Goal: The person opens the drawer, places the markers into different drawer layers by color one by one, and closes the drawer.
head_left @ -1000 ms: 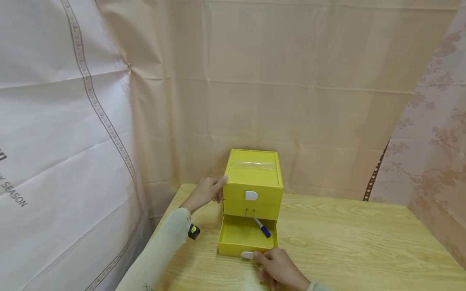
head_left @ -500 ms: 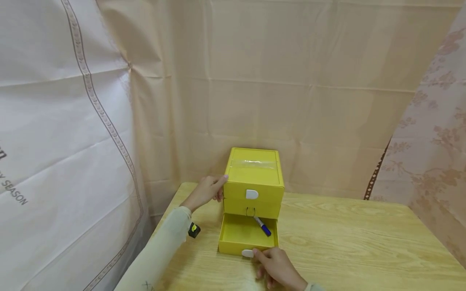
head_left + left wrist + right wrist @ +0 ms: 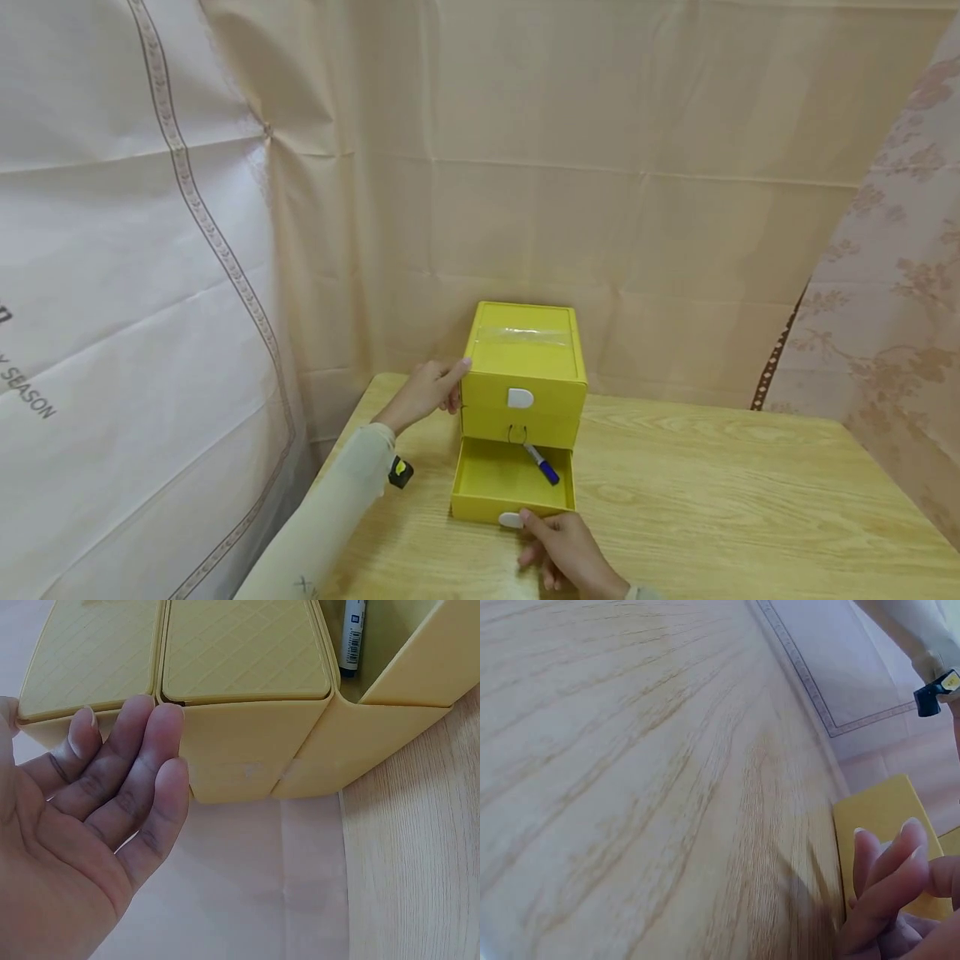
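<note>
A yellow drawer box (image 3: 525,412) stands on the table with its bottom drawer (image 3: 487,483) pulled out. Inside that drawer lies a marker (image 3: 543,467) with a blue cap, its grey end near the upper drawer's front. My right hand (image 3: 573,550) pinches the white handle (image 3: 512,520) on the drawer's front; in the right wrist view its curled fingers partly hide the handle. My left hand (image 3: 427,392) rests against the box's left side, thumb at the top front corner. Loosely bent fingers (image 3: 127,772) touch the side wall in the left wrist view.
The wood-grain table (image 3: 720,492) extends to the right of the box. Behind it hangs a beige cloth (image 3: 525,167), and a white cloth (image 3: 150,333) hangs at left. Clear tape (image 3: 521,336) crosses the box's top. A black band (image 3: 401,472) is at my left wrist.
The drawer stays pulled out by about the same amount. Both hands keep their places on it and the box; the lower fingers of my right hand shift slightly. The head view tilts a little.
</note>
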The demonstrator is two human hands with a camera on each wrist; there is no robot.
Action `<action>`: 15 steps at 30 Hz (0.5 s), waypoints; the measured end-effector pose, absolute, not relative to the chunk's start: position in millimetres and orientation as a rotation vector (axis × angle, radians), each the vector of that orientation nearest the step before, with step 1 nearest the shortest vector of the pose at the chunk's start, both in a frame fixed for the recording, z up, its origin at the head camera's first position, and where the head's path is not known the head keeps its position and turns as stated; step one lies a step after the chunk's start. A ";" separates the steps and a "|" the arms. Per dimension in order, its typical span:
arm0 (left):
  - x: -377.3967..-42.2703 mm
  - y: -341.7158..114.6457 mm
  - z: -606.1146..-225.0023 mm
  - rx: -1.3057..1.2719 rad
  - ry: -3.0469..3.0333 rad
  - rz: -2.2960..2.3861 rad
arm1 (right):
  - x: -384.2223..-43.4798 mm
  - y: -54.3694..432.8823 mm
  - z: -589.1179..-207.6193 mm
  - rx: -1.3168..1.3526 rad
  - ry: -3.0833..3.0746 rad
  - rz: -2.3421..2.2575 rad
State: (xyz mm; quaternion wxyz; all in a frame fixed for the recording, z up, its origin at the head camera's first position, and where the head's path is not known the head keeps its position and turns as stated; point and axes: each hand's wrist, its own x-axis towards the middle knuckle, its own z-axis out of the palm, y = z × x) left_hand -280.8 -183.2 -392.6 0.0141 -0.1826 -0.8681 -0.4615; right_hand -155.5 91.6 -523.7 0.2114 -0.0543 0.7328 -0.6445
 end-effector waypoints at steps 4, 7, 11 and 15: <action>-281.7 -182.9 -392.3 -0.571 -2.702 -1.436 | -156.7 91.4 -524.3 -0.131 1.988 -1.807; -281.4 -183.0 -392.3 -0.574 -2.708 -1.425 | -157.3 91.3 -524.2 -0.123 1.970 -1.817; -280.5 -183.5 -392.3 -0.573 -2.715 -1.417 | -158.6 90.5 -523.0 -0.107 1.958 -1.830; -280.8 -183.7 -392.0 -0.579 -2.717 -1.417 | -160.4 89.8 -522.2 -0.091 1.953 -1.840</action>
